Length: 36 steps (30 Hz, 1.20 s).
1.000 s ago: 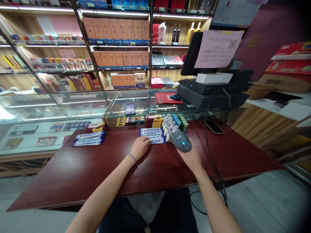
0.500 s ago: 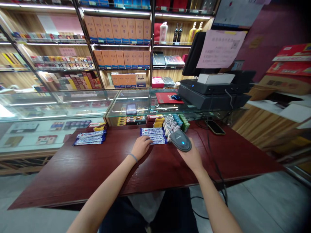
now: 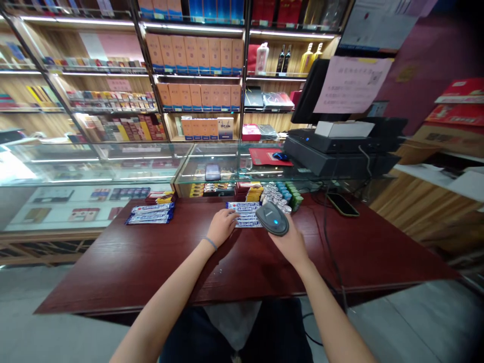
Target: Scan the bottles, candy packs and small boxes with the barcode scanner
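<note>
My right hand (image 3: 290,243) grips a dark grey barcode scanner (image 3: 273,219) with a lit blue spot on top. The scanner hangs over the right end of a row of blue-and-white snack packets (image 3: 247,218), partly hiding them. At the row's left end rests my left hand (image 3: 223,226), its fingers lying over the packet ends and no object lifted in it. Behind the row stand red and yellow snack packs (image 3: 254,193). Silver-topped items (image 3: 275,195) and green-wrapped ones (image 3: 295,199) are lined up to their right.
More blue-and-white packets (image 3: 150,214) lie farther left on the dark red table (image 3: 151,267). A phone (image 3: 342,204) and the trailing scanner cable (image 3: 328,237) are on the right. Beyond the table, a glass counter (image 3: 151,166) carries a black register (image 3: 333,151).
The scanner in my right hand has shifted left, farther over the packet row. My left hand remains at the packets' left end. The whole view has turned slightly left.
</note>
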Available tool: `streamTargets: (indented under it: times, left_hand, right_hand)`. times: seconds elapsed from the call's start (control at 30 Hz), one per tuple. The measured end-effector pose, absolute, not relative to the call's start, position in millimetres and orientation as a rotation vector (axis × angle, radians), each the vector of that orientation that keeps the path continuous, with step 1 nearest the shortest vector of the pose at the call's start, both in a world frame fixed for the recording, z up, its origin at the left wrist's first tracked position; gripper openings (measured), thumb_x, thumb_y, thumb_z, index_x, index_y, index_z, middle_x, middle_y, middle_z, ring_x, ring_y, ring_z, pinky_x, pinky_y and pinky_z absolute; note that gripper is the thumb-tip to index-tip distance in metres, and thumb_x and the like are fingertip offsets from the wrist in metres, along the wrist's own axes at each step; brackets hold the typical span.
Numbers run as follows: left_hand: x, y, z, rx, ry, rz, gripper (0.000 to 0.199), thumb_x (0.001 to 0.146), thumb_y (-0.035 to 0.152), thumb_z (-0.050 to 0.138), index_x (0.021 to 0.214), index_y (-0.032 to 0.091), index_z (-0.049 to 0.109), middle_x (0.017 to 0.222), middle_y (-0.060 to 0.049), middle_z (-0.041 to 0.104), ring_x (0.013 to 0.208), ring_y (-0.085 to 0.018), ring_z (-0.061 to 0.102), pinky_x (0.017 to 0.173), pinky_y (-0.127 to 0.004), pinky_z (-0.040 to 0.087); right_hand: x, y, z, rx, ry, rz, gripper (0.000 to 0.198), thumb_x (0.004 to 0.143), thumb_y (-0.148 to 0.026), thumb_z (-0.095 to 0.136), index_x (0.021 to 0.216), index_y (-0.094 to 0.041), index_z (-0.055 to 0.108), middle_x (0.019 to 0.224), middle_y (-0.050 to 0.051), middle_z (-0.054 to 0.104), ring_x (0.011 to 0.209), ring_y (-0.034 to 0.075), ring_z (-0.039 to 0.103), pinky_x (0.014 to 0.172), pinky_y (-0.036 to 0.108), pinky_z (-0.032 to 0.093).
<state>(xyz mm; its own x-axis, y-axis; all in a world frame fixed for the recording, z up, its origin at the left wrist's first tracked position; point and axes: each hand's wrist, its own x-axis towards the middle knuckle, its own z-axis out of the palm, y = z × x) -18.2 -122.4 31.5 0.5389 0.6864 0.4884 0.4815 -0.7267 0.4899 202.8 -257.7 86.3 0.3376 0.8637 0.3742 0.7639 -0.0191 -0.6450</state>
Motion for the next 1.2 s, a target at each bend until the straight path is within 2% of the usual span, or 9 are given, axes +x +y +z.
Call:
streamTargets:
  times: [0.13,0.3,0.4,0.7,0.93,1.1,1.2]
  left_hand:
    - [-45,-114,42,2.507,1.056,1.020,0.026,0.091,0.022,0.056,0.112,0.023,0.072,0.121,-0.013,0.065,0.116,-0.029,0.056,0.105,-0.047,0.042]
    - [-97,-107,49,2.454,1.188,1.085,0.028,0.090,0.020,0.057,0.113,0.024,0.072,0.121,-0.012,0.065,0.117,-0.029,0.056,0.107,-0.046,0.041]
    - [-132,-105,49,2.441,1.277,1.119,0.027,0.090,0.021,0.056,0.113,0.022,0.071,0.121,-0.013,0.065,0.116,-0.029,0.056,0.106,-0.047,0.041]
    - [-243,-97,36,2.527,1.674,1.112,0.026,0.093,0.021,0.053,0.114,0.022,0.069,0.118,-0.009,0.066,0.112,-0.025,0.059,0.102,-0.043,0.046]
    - [-296,-91,28,2.516,1.872,1.036,0.031,0.089,0.015,0.055,0.116,0.023,0.068,0.119,-0.010,0.066,0.113,-0.026,0.059,0.101,-0.042,0.047]
    - [-309,-71,32,2.518,1.947,0.877,0.036,0.091,0.015,0.051,0.124,0.020,0.065,0.131,-0.013,0.060,0.122,-0.027,0.056,0.107,-0.043,0.043]
    - [-310,-57,34,2.507,2.018,0.753,0.038,0.095,0.021,0.048,0.131,0.018,0.061,0.139,-0.015,0.056,0.130,-0.030,0.050,0.111,-0.047,0.039]
  right_hand:
    - [182,-246,88,-1.775,-1.497,0.160,0.038,0.078,-0.039,0.064,0.112,-0.027,0.052,0.086,0.005,0.076,0.082,0.032,0.074,0.064,0.033,0.050]
    - [156,-232,90,-1.689,-1.535,0.201,0.030,0.077,-0.039,0.063,0.104,-0.028,0.051,0.086,0.004,0.075,0.088,0.032,0.074,0.067,0.034,0.051]
    - [141,-222,90,-1.646,-1.585,0.220,0.031,0.078,-0.038,0.062,0.105,-0.027,0.052,0.088,0.006,0.075,0.091,0.033,0.073,0.068,0.034,0.050]
    - [95,-190,85,-1.602,-1.767,0.230,0.041,0.079,-0.041,0.063,0.117,-0.026,0.054,0.086,0.005,0.076,0.082,0.032,0.074,0.064,0.033,0.047]
    - [78,-179,72,-1.587,-1.797,0.222,0.026,0.080,-0.041,0.062,0.102,-0.028,0.056,0.076,0.003,0.074,0.079,0.033,0.074,0.062,0.032,0.045]
    - [77,-180,69,-1.609,-1.786,0.292,0.030,0.079,-0.041,0.062,0.105,-0.029,0.054,0.077,0.003,0.074,0.080,0.034,0.074,0.062,0.032,0.044]
    - [78,-180,68,-1.598,-1.766,0.326,0.032,0.078,-0.040,0.061,0.107,-0.029,0.053,0.079,0.003,0.074,0.082,0.034,0.074,0.063,0.032,0.045]
